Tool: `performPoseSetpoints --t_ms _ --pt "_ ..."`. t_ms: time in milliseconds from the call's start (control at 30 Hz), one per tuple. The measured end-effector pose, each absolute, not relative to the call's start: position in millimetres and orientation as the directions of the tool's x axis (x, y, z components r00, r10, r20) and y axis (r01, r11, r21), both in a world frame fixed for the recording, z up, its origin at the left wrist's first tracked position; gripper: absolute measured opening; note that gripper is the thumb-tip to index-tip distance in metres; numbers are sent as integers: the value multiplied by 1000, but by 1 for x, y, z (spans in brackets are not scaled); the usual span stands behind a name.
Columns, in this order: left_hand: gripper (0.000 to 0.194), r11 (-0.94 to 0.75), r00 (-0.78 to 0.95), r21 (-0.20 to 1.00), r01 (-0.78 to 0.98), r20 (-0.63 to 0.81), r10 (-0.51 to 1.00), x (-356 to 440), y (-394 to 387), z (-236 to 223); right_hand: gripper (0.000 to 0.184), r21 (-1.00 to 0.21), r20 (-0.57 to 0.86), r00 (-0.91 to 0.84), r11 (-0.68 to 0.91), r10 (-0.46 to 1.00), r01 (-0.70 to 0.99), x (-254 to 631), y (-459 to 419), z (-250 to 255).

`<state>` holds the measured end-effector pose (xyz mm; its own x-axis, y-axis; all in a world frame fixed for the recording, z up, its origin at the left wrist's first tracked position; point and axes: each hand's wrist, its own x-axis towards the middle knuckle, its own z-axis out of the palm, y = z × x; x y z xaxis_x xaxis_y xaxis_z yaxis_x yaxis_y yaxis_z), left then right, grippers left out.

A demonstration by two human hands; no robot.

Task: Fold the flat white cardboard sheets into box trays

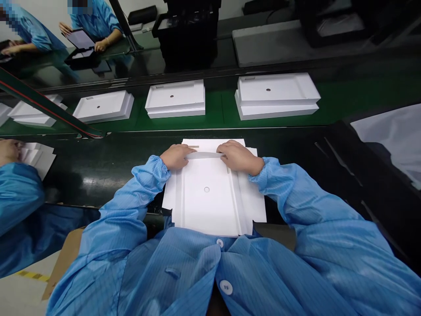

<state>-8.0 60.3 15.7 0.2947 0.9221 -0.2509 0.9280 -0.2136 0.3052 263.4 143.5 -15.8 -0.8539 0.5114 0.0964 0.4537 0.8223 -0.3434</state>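
A flat white cardboard box blank [210, 210] with creased edges and a small round hole lies in front of me on the dark bench, its near edge against my blue smock. My left hand [177, 156] grips the far left of its raised far flap, fingers bent around the edge. At the flap's far right, my right hand [238, 156] pinches the same folded strip between thumb and fingers. Side flaps lie spread flat to the left and right. Part of the far edge is hidden under my fingers.
Beyond the bench, stacked white box trays [175, 95] sit on a green conveyor [220, 123]. A slanted dark post [49, 107] crosses the left. A co-worker's hand [9, 151] holds white card at far left. Black material [342, 171] lies right. Other people work behind.
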Motion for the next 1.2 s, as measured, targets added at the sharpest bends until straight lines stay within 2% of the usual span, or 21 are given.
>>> performPoseSetpoints --t_ms 167,233,300,367,567,733,900,1067,1200 --pt "34 -336 358 128 933 -233 904 7 42 18 14 -267 -9 -947 912 322 313 267 126 -4" --pt "35 -363 377 104 926 -241 894 14 33 19 26 -262 -56 -945 909 322 325 269 118 -1" --pt "47 -366 381 104 925 -260 887 23 28 19 44 -259 -68 -937 901 342 347 268 112 2" --pt "51 -360 371 90 929 -282 885 32 27 19 53 -247 -77 -936 903 343 351 262 109 3" --pt "48 -366 363 52 929 -322 874 37 37 16 41 -152 -128 -930 920 345 362 242 113 1" --pt "40 -434 442 85 897 -212 872 24 37 9 31 -155 -120 -940 929 320 336 245 115 -1" --pt "32 -487 480 6 873 -185 858 35 35 5 33 -87 -131 -930 930 344 357 244 107 -1" --pt "36 -437 421 -1 899 -270 866 43 44 11 33 -163 -232 -913 912 336 377 232 125 6" --pt "51 -331 314 14 943 -362 878 43 59 21 34 -255 -325 -873 856 363 450 220 144 14"
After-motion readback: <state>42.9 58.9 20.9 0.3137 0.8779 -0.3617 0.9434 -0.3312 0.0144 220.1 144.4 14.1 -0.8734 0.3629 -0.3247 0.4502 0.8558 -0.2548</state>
